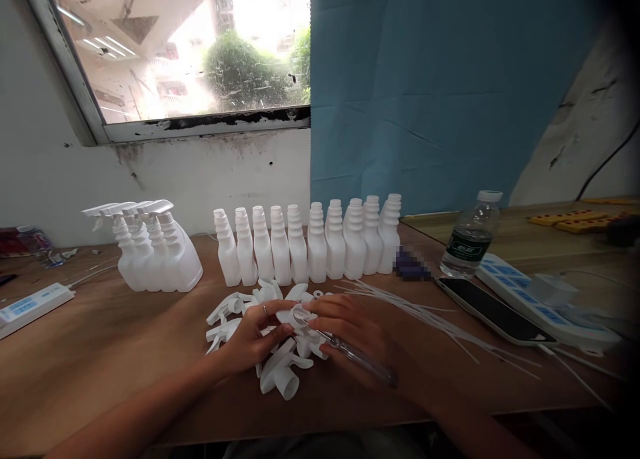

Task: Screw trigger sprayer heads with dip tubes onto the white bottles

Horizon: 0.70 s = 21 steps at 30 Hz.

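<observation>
My left hand (257, 335), a ring on one finger, is closed on a white trigger sprayer head (300, 314) whose round collar faces up toward me. In my right hand (350, 332) lies a screwdriver (357, 359) with a clear handle; its tip end reaches the collar, and whether it touches inside is hidden by my fingers. Around and beneath both hands is a loose pile of white sprayer heads, one of them (285, 372) lying nearest me with its ribbed collar forward. Small white rings (319, 294) lie just behind my right hand.
Uncapped white bottles (316, 245) stand in a row behind the pile. Several bottles with sprayers fitted (155, 252) stand at left. Thin white tubes (415, 312) lie at right, near a phone (493, 312), a water bottle (467, 239) and a power strip (525, 292). Another strip (35, 305) lies far left.
</observation>
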Each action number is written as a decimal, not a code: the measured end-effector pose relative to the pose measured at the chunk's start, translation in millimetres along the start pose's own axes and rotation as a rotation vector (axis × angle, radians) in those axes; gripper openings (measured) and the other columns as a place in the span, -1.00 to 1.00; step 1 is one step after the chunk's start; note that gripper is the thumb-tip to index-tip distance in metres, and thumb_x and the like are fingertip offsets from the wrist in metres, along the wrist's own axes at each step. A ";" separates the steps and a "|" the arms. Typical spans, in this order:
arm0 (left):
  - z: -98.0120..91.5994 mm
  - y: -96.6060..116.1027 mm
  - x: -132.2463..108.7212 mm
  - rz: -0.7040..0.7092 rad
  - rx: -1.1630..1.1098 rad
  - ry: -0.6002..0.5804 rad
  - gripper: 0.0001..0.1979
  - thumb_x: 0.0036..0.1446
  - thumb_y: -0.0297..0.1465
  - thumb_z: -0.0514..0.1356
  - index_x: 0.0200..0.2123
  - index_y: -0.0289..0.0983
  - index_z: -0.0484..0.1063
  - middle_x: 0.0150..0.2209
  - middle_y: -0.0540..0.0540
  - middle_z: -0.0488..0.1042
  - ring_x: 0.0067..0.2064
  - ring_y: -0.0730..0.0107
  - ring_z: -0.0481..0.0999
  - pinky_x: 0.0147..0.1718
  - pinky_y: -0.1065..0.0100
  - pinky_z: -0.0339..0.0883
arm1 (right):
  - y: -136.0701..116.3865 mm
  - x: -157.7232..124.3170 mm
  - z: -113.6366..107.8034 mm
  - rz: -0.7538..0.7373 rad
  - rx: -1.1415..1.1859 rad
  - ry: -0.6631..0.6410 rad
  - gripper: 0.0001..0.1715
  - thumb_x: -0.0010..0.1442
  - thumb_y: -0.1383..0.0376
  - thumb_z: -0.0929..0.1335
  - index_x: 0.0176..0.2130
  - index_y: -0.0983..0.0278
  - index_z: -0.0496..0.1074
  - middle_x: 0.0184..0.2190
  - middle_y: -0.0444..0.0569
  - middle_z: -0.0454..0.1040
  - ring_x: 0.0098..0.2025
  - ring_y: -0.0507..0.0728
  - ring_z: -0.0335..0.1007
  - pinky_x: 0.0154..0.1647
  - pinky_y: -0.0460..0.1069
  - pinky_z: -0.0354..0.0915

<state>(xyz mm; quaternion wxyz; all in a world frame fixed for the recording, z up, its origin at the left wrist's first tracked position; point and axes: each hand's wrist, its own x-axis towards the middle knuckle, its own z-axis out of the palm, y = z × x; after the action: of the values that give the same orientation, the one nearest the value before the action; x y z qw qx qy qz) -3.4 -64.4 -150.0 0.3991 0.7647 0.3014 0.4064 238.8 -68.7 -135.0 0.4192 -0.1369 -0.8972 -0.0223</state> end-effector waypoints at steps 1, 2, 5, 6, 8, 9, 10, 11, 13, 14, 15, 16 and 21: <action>-0.1 0.3 -0.4 0.017 0.050 0.004 -0.67 0.27 -0.27 0.16 0.02 -0.33 0.42 -0.17 -0.19 0.53 -0.25 0.31 0.52 -0.26 0.34 0.42 | 2.1 -0.7 1.5 -0.022 -0.005 -0.017 -0.62 0.26 0.39 0.31 0.08 0.24 0.33 0.08 0.08 0.45 0.16 0.19 0.33 0.13 0.14 0.31; -0.4 0.2 -0.7 0.033 0.088 0.011 -0.68 0.27 -0.28 0.15 0.02 -0.32 0.41 -0.17 -0.18 0.53 -0.25 0.32 0.52 -0.27 0.34 0.42 | 3.8 -1.5 2.6 -0.037 -0.006 -0.024 -0.59 0.26 0.40 0.31 0.10 0.23 0.32 0.06 0.05 0.47 0.16 0.17 0.33 0.14 0.13 0.30; -3.2 -2.2 -0.6 0.059 0.139 0.049 -0.67 0.28 -0.28 0.13 0.05 -0.30 0.34 -0.13 -0.18 0.51 -0.22 0.31 0.52 -0.24 0.33 0.43 | 5.7 -3.3 1.3 -0.024 0.007 0.013 -0.58 0.26 0.41 0.33 0.11 0.22 0.34 0.03 0.04 0.51 0.11 0.18 0.39 0.13 0.14 0.32; -5.2 -3.1 -0.2 0.063 0.162 0.070 -0.67 0.28 -0.29 0.13 0.05 -0.29 0.32 -0.12 -0.17 0.50 -0.22 0.31 0.52 -0.25 0.34 0.43 | 5.4 -3.6 -0.5 0.009 0.016 0.038 -0.58 0.26 0.41 0.33 0.10 0.22 0.35 0.02 0.04 0.51 0.09 0.18 0.40 0.12 0.14 0.32; -11.2 -4.6 1.3 0.069 0.274 0.128 -0.69 0.28 -0.30 0.12 0.05 -0.26 0.30 -0.15 -0.13 0.51 -0.24 0.32 0.52 -0.25 0.35 0.41 | 4.4 -4.0 -4.8 0.118 0.033 0.085 -0.60 0.26 0.42 0.33 0.09 0.20 0.38 0.01 0.04 0.51 0.07 0.21 0.42 0.10 0.15 0.34; -14.9 -5.1 2.3 0.080 0.357 0.160 -0.71 0.28 -0.31 0.12 0.04 -0.25 0.30 -0.16 -0.11 0.52 -0.25 0.32 0.52 -0.24 0.34 0.41 | 4.3 -4.3 -6.6 0.190 0.035 0.112 -0.62 0.27 0.41 0.33 0.08 0.19 0.40 0.00 0.03 0.51 0.06 0.21 0.42 0.09 0.15 0.35; -19.1 -5.6 3.4 0.100 0.443 0.189 -0.73 0.28 -0.32 0.12 0.03 -0.23 0.31 -0.16 -0.10 0.52 -0.23 0.32 0.52 -0.21 0.33 0.40 | 4.6 -4.9 -7.7 0.266 0.031 0.138 -0.64 0.27 0.40 0.32 0.06 0.18 0.41 -0.02 0.02 0.52 0.05 0.22 0.43 0.08 0.15 0.36; -23.4 -6.0 4.5 0.125 0.521 0.214 -0.74 0.27 -0.33 0.12 0.02 -0.22 0.32 -0.15 -0.09 0.52 -0.20 0.30 0.53 -0.18 0.33 0.40 | 5.5 -5.8 -7.9 0.339 0.020 0.157 -0.66 0.28 0.38 0.31 0.04 0.17 0.43 -0.03 0.02 0.52 0.04 0.23 0.44 0.06 0.15 0.37; -31.6 -7.3 6.7 0.165 0.636 0.254 -0.74 0.27 -0.35 0.12 0.02 -0.21 0.32 -0.11 -0.09 0.51 -0.15 0.28 0.53 -0.15 0.32 0.39 | 8.7 -8.5 -5.9 0.442 -0.017 0.186 -0.71 0.29 0.36 0.31 0.00 0.18 0.45 -0.07 0.02 0.54 0.01 0.24 0.46 0.04 0.16 0.38; -35.3 -8.3 7.7 0.168 0.673 0.265 -0.74 0.27 -0.35 0.12 0.02 -0.21 0.31 -0.10 -0.10 0.51 -0.15 0.28 0.53 -0.17 0.33 0.40 | 10.7 -10.2 -3.9 0.468 -0.037 0.190 -0.75 0.28 0.35 0.32 -0.04 0.19 0.47 -0.09 0.02 0.55 -0.01 0.24 0.47 0.04 0.16 0.38; -38.4 -9.5 8.6 0.161 0.704 0.269 -0.73 0.27 -0.35 0.11 0.03 -0.21 0.30 -0.09 -0.11 0.50 -0.17 0.28 0.54 -0.21 0.35 0.41 | 12.5 -12.0 -1.7 0.486 -0.052 0.186 -0.78 0.28 0.34 0.33 -0.07 0.20 0.49 -0.10 0.02 0.56 -0.01 0.24 0.48 0.04 0.16 0.38; -41.0 -11.0 9.3 0.153 0.732 0.263 -0.73 0.28 -0.35 0.10 0.03 -0.21 0.29 -0.08 -0.12 0.49 -0.19 0.29 0.54 -0.27 0.37 0.42 | 14.0 -13.5 0.4 0.497 -0.062 0.185 -0.80 0.28 0.33 0.33 -0.10 0.21 0.50 -0.11 0.02 0.57 -0.02 0.24 0.49 0.04 0.16 0.38; -46.4 -20.0 11.7 0.237 0.896 0.177 -0.77 0.29 -0.37 0.07 0.01 -0.21 0.27 -0.09 -0.16 0.48 -0.11 0.23 0.53 -0.20 0.30 0.43 | 14.6 -17.4 4.3 0.540 -0.066 0.210 -0.80 0.28 0.29 0.34 -0.12 0.23 0.54 -0.08 0.00 0.58 -0.03 0.22 0.52 0.00 0.10 0.44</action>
<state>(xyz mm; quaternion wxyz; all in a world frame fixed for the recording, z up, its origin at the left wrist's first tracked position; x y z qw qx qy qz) -40.5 -28.2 -146.4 -0.0466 0.8532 0.3906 0.3424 250.0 -58.0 -152.0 0.4960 -0.3815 -0.7787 0.0469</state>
